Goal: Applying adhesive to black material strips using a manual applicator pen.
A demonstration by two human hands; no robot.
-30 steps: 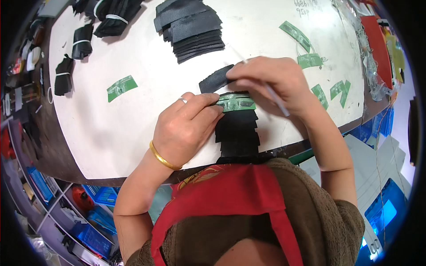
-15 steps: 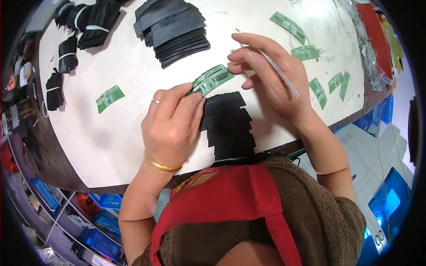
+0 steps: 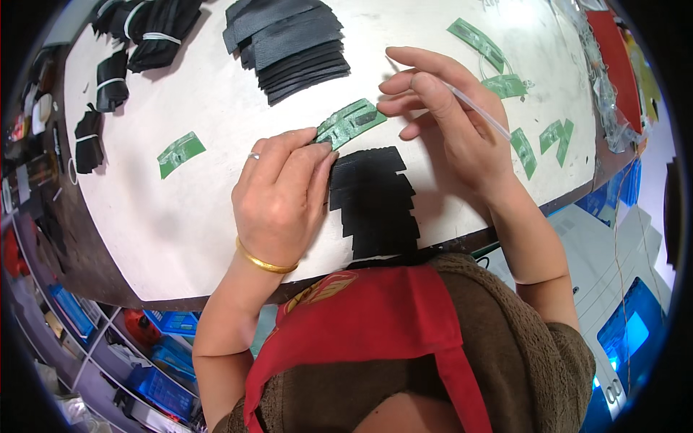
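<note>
Green template [image 3: 351, 124] beyond the black strip stack [image 3: 379, 209]

Left of the stack, I see the left hand [image 3: 278, 195] palm-down, fingers together, holding the template's end; right of it, the right hand [image 3: 456, 123] half-curls, fingers parted, keeping a pale stick [image 3: 478, 110].

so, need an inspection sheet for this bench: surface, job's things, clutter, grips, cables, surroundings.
Surface: white tabletop, dark-edged.
Job's things: slotted green strip; overlapping black pieces at the near edge; thin pale rod.
Clutter: loose green strip at left, more green strips at right; black stack farther back; banded black bundles far left.
Left grip: fingers on the slotted strip's left end.
Right grip: holds the rod; strip contact unclear.
Cables: thin strand at right; can't tell if cable.
Surroundings: blue bins lower left; red sheet upper right.
</note>
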